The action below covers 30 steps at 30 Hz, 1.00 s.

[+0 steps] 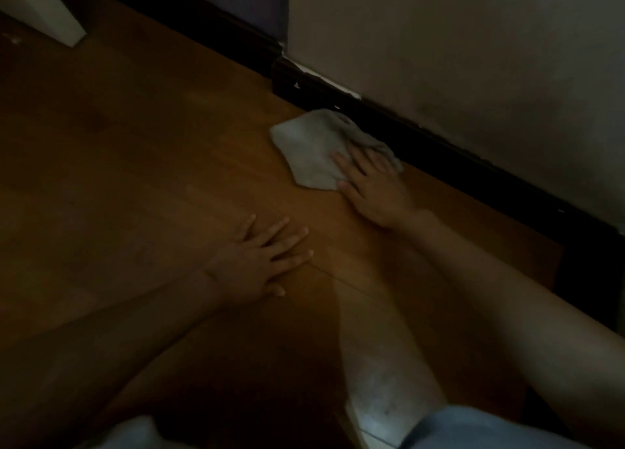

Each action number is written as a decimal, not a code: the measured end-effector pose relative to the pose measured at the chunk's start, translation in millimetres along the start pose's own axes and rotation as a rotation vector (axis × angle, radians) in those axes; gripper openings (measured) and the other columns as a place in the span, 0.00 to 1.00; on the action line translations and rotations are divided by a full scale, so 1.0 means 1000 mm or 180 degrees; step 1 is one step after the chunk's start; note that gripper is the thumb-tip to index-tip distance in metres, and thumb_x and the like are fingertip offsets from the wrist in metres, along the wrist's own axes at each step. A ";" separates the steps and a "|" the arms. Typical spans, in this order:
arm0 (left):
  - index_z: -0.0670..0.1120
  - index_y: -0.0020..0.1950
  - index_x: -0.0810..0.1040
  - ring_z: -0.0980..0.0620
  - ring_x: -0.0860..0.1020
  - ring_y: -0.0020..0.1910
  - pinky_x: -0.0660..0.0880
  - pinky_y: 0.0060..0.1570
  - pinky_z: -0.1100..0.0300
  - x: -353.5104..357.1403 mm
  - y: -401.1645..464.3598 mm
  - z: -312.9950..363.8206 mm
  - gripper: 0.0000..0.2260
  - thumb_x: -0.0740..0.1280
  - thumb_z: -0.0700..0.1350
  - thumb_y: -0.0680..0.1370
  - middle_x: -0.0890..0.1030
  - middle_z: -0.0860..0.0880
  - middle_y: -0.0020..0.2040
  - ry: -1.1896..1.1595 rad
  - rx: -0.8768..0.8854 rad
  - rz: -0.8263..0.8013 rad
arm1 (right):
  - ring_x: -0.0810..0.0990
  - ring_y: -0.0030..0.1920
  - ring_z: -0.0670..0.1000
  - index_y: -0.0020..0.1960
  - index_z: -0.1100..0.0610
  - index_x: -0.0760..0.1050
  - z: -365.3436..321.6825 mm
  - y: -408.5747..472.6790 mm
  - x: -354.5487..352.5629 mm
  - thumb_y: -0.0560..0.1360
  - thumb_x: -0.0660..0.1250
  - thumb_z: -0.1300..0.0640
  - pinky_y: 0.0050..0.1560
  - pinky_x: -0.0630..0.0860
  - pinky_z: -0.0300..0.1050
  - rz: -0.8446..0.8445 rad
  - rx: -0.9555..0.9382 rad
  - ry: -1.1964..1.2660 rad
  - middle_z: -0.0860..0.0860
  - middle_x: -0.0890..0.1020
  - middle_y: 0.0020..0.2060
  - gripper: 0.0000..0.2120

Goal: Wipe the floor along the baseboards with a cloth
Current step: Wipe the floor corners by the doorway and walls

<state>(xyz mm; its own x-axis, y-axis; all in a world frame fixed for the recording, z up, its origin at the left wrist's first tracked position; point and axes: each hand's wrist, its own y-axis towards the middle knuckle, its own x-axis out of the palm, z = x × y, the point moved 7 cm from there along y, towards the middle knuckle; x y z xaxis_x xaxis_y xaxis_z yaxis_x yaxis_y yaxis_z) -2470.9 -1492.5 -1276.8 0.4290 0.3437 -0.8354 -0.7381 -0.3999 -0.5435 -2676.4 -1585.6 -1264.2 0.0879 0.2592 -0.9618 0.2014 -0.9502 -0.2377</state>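
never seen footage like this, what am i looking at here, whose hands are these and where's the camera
There is no machine here: a person wears one camera on the head, looking down at their own two bare hands. The right hand presses flat on a pale cloth lying on the wooden floor, right beside the dark baseboard under the wall. The left hand rests flat on the bare floor, fingers spread, seemingly for support. Nothing is gripped; the cloth is only pushed. The room is dim, so finer detail is hard to tell.

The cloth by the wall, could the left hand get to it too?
Probably yes. The left hand lies flat on the wooden floor, and only bare floor shows between it and the cloth. The right hand presses just one end, leaving the rest uncovered.
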 end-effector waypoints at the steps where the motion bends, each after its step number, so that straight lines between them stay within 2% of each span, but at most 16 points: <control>1: 0.62 0.71 0.27 0.50 0.25 0.71 0.42 0.71 0.35 -0.001 0.000 0.001 0.31 0.46 0.66 0.78 0.23 0.56 0.69 -0.0032 0.0019 0.0192 | 0.52 0.76 0.58 0.79 0.46 0.49 -0.011 0.012 -0.001 0.83 0.49 0.45 0.74 0.44 0.49 -0.0015 -0.0070 0.0005 0.54 0.52 0.78 0.25; 2: 0.62 0.71 0.27 0.51 0.26 0.72 0.44 0.71 0.35 -0.002 0.000 -0.001 0.31 0.43 0.67 0.76 0.25 0.56 0.72 -0.0056 0.0049 0.0432 | 0.51 0.77 0.57 0.79 0.46 0.49 -0.019 0.019 -0.002 0.83 0.49 0.45 0.74 0.43 0.48 0.0017 -0.0141 0.0018 0.54 0.51 0.78 0.25; 4: 0.63 0.72 0.27 0.51 0.29 0.73 0.48 0.70 0.33 -0.001 0.002 -0.001 0.31 0.39 0.67 0.73 0.29 0.54 0.75 -0.0002 0.0155 0.0565 | 0.51 0.77 0.56 0.79 0.47 0.51 -0.013 0.009 -0.003 0.83 0.51 0.46 0.74 0.43 0.46 0.0092 -0.0159 0.0059 0.53 0.52 0.78 0.25; 7: 0.59 0.78 0.42 0.45 0.47 0.77 0.64 0.63 0.30 -0.002 0.003 -0.003 0.34 0.48 0.65 0.74 0.47 0.49 0.80 -0.0064 0.0222 0.0606 | 0.56 0.76 0.57 0.78 0.48 0.55 0.032 -0.055 0.009 0.83 0.50 0.45 0.74 0.48 0.49 0.0221 0.0206 0.0091 0.54 0.58 0.77 0.25; 8: 0.58 0.79 0.42 0.45 0.46 0.78 0.65 0.62 0.31 0.002 0.003 -0.003 0.35 0.49 0.65 0.74 0.48 0.49 0.80 -0.0035 0.0203 0.0567 | 0.58 0.75 0.58 0.78 0.48 0.55 0.049 -0.079 0.012 0.82 0.49 0.44 0.74 0.50 0.50 0.0256 0.0432 0.0139 0.55 0.59 0.76 0.25; 10: 0.59 0.79 0.41 0.47 0.40 0.78 0.62 0.63 0.31 0.005 0.002 -0.003 0.35 0.49 0.65 0.75 0.42 0.52 0.80 0.0062 0.0231 0.0842 | 0.58 0.75 0.59 0.78 0.49 0.55 0.066 -0.104 0.012 0.81 0.47 0.43 0.73 0.50 0.50 0.0281 0.0730 0.0172 0.55 0.59 0.76 0.26; 12: 0.58 0.79 0.43 0.48 0.38 0.78 0.62 0.63 0.32 0.003 0.001 -0.005 0.34 0.49 0.65 0.75 0.41 0.53 0.80 0.0045 0.0224 0.0990 | 0.55 0.75 0.59 0.78 0.49 0.53 0.056 -0.092 0.008 0.82 0.48 0.44 0.74 0.46 0.49 0.0188 0.0747 0.0239 0.55 0.57 0.77 0.26; 13: 0.58 0.79 0.45 0.47 0.40 0.78 0.63 0.62 0.31 0.003 0.003 -0.006 0.34 0.50 0.65 0.75 0.43 0.53 0.80 0.0091 0.0225 0.0983 | 0.53 0.76 0.59 0.78 0.48 0.52 0.047 -0.078 0.007 0.83 0.49 0.45 0.74 0.44 0.49 0.0123 0.0698 0.0317 0.55 0.56 0.77 0.25; 16: 0.56 0.78 0.53 0.44 0.54 0.76 0.67 0.59 0.31 0.004 0.004 -0.006 0.33 0.51 0.65 0.75 0.53 0.51 0.79 0.0181 0.0223 0.0841 | 0.50 0.77 0.58 0.78 0.45 0.49 0.032 -0.050 0.006 0.83 0.50 0.45 0.74 0.41 0.47 0.0099 0.0561 0.0376 0.52 0.53 0.78 0.25; 19: 0.55 0.76 0.60 0.43 0.59 0.74 0.69 0.57 0.30 0.002 0.004 -0.005 0.31 0.53 0.64 0.74 0.59 0.50 0.77 0.0166 0.0267 0.0885 | 0.53 0.76 0.59 0.78 0.46 0.53 0.063 -0.088 0.012 0.83 0.50 0.44 0.74 0.45 0.48 0.0218 0.0765 0.0325 0.54 0.57 0.77 0.24; 21: 0.55 0.76 0.60 0.44 0.56 0.76 0.68 0.58 0.30 0.002 0.004 -0.004 0.31 0.53 0.64 0.74 0.59 0.50 0.78 0.0114 0.0316 0.0826 | 0.55 0.76 0.59 0.77 0.47 0.55 0.093 -0.137 0.016 0.81 0.47 0.42 0.74 0.47 0.48 0.0356 0.1233 0.0349 0.56 0.59 0.77 0.26; 24: 0.57 0.77 0.56 0.48 0.43 0.79 0.64 0.62 0.30 0.006 0.004 -0.005 0.31 0.51 0.65 0.75 0.52 0.51 0.79 0.0012 0.0291 0.0788 | 0.55 0.75 0.59 0.78 0.49 0.55 0.107 -0.163 0.017 0.79 0.44 0.42 0.74 0.46 0.47 0.0331 0.1608 0.0418 0.57 0.59 0.76 0.28; 28: 0.59 0.78 0.49 0.49 0.39 0.78 0.63 0.62 0.31 0.006 0.004 -0.007 0.32 0.50 0.65 0.75 0.47 0.52 0.80 -0.0045 0.0284 0.0808 | 0.64 0.70 0.67 0.76 0.54 0.61 0.065 -0.095 0.012 0.80 0.46 0.46 0.72 0.55 0.58 0.0250 0.1035 0.0271 0.62 0.67 0.72 0.27; 30: 0.59 0.79 0.44 0.49 0.39 0.78 0.65 0.61 0.32 0.006 0.004 -0.008 0.34 0.50 0.66 0.75 0.45 0.53 0.80 -0.0082 0.0287 0.0814 | 0.65 0.70 0.67 0.75 0.54 0.63 0.037 -0.060 0.013 0.80 0.48 0.47 0.71 0.57 0.59 0.0249 0.0601 0.0224 0.61 0.67 0.72 0.26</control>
<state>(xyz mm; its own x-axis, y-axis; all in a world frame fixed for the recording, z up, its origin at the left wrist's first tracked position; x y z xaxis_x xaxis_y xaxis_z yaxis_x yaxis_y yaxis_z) -2467.4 -1498.7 -1285.1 0.2099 0.2632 -0.9416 -0.8647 -0.3995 -0.3044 -2723.3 -1531.7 -1267.3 0.1652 0.1885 -0.9681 0.0056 -0.9817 -0.1902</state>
